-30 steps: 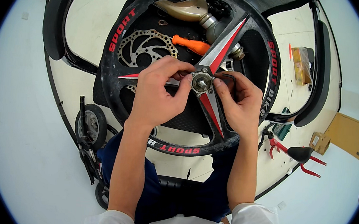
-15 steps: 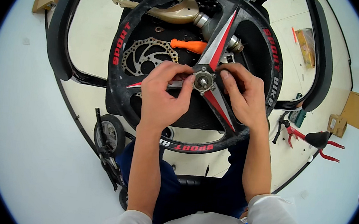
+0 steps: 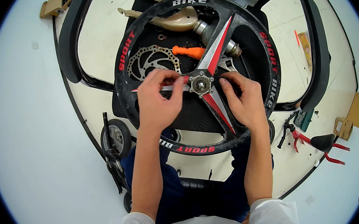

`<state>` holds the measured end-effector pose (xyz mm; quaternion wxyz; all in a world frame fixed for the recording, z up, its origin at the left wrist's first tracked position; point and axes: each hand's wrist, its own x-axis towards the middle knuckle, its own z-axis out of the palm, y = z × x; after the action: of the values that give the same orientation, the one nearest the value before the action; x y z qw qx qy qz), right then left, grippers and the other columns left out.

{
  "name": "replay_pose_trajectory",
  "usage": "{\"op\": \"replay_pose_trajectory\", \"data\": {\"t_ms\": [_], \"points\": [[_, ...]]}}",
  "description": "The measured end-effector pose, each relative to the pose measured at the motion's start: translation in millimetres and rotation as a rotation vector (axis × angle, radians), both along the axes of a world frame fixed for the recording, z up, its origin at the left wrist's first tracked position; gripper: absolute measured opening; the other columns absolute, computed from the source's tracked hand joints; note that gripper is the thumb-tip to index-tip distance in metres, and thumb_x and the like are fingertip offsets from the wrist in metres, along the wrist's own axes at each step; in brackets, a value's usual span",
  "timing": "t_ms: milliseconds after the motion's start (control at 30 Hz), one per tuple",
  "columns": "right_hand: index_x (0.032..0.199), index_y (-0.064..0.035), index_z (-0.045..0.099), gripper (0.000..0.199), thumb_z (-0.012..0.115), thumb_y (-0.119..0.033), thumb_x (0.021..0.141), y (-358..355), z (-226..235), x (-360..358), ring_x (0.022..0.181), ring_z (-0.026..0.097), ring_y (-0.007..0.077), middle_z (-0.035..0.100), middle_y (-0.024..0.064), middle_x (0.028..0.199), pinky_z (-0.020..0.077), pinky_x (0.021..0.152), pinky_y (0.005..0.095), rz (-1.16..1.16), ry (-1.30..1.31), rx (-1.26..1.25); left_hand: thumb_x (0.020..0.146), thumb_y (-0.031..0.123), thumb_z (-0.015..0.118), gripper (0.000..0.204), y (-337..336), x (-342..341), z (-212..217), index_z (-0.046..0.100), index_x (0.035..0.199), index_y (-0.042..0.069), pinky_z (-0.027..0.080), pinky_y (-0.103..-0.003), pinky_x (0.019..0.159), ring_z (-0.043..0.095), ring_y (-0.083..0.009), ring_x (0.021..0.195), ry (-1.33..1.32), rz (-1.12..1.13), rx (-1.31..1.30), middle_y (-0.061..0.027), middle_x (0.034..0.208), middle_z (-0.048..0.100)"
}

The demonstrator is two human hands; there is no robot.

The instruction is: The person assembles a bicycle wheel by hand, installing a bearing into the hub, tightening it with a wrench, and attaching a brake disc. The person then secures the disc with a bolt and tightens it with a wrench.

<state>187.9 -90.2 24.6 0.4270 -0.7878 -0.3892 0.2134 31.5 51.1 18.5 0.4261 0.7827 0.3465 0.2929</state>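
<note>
Pale floor spreads all round a cream-coloured low table point(image 3: 104, 50) with a black rim, where a seated person works.

Flat before them lies a black bicycle wheel point(image 3: 272, 77) with three broad red and silver spokes and red and white lettering on its rim. Its metal hub point(image 3: 201, 84), ringed with small bolts, sits directly between the two sets of fingertips. The left hand point(image 3: 159, 97) lies over the left spoke, fingers curled and close together, thumb and forefinger reaching to the hub's left edge. The right hand point(image 3: 242, 100) rests on the lower right spoke, fingers bent and bunched, their tips touching the hub's right side; whether they pinch a small part cannot be told.

Just beyond the left fingertips, seen through the wheel, lies a silver brake disc point(image 3: 149, 62). Beyond the hub lies an orange tool handle point(image 3: 189, 52), and farther off a gold-coloured frame part point(image 3: 174, 22). Well to the right of the right hand, a black and red bicycle saddle point(image 3: 322, 142) lies on the table.
</note>
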Motion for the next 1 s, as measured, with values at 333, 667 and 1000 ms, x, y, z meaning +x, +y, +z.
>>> {"op": "replay_pose_trajectory", "data": {"t_ms": [333,667,1000], "points": [[0.103,0.0047,0.069,0.022,0.065,-0.015,0.093,-3,1,14,0.076,0.071,0.0343,0.07,0.0231,0.086,0.0531,0.069,0.0355,-0.027,0.11,0.018,0.076,-0.015,0.054,0.054,86,-3,-1,0.058,0.13,-0.005,0.044,-0.04,0.107,0.055,-0.0374,0.122,0.372,-0.294,0.439,-0.022,0.131,0.059],[0.124,0.0046,0.06,0.041,0.064,-0.02,0.092,-18,-18,19,0.106,0.063,0.0417,0.064,0.0262,0.114,0.0504,0.093,0.0451,0.102,0.034,-0.224,0.08,-0.002,0.062,0.021,124,60,9,0.07,0.099,0.001,0.055,-0.045,0.088,0.066,-0.0372,0.105,1.133,-0.656,0.592,-0.0196,0.109,0.068],[0.127,0.0038,0.059,0.043,0.066,-0.02,0.091,-16,-10,19,0.119,0.055,0.0389,0.056,0.0217,0.127,0.0435,0.105,0.0431,0.098,0.062,0.002,0.074,0.012,0.079,0.03,114,70,9,0.071,0.102,0.005,0.058,-0.044,0.082,0.07,-0.0356,0.096,1.252,-0.71,0.771,-0.0179,0.1,0.072]]}}
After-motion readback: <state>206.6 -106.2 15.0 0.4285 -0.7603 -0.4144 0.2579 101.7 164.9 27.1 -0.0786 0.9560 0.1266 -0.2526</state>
